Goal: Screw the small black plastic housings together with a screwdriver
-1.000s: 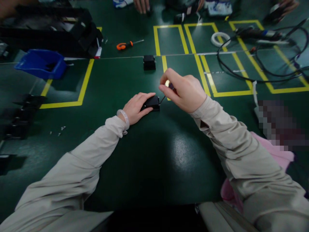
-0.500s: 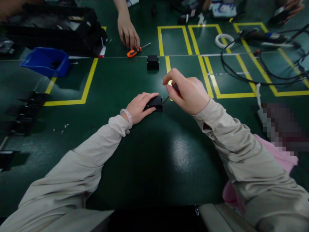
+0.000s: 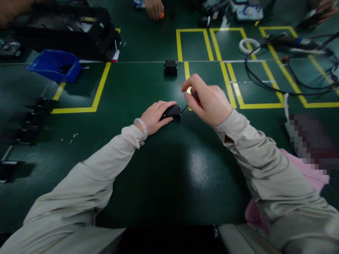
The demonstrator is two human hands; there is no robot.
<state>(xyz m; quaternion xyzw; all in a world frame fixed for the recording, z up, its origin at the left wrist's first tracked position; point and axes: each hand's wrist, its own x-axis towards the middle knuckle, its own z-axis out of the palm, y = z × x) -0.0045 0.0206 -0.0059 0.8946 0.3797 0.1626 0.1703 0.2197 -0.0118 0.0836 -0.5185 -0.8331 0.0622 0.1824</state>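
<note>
My left hand (image 3: 155, 118) grips a small black box (image 3: 173, 112) from its left side and rests it on the dark green table (image 3: 148, 183). To the right of the box, my right hand (image 3: 208, 100) is closed round the handle of a screwdriver (image 3: 184, 109). Its thin shaft slopes down to the box's right side, where small metal parts show. Most of the handle is hidden by my fingers. A second black box (image 3: 170, 68) stands farther back, touched by neither hand.
Small screws (image 3: 75, 135) lie at the left, near several black parts (image 3: 31, 123). A blue bin (image 3: 55, 66) and black trays (image 3: 66, 31) stand at the back left. White tape roll (image 3: 249, 46) and looped cables (image 3: 291, 92) are at the right. Another person's hand (image 3: 155, 8) is at the far edge.
The other person's hand has drawn back toward the far edge, and the orange screwdriver is gone from beside the second box. The view has shifted slightly; my hands keep the same hold.
</note>
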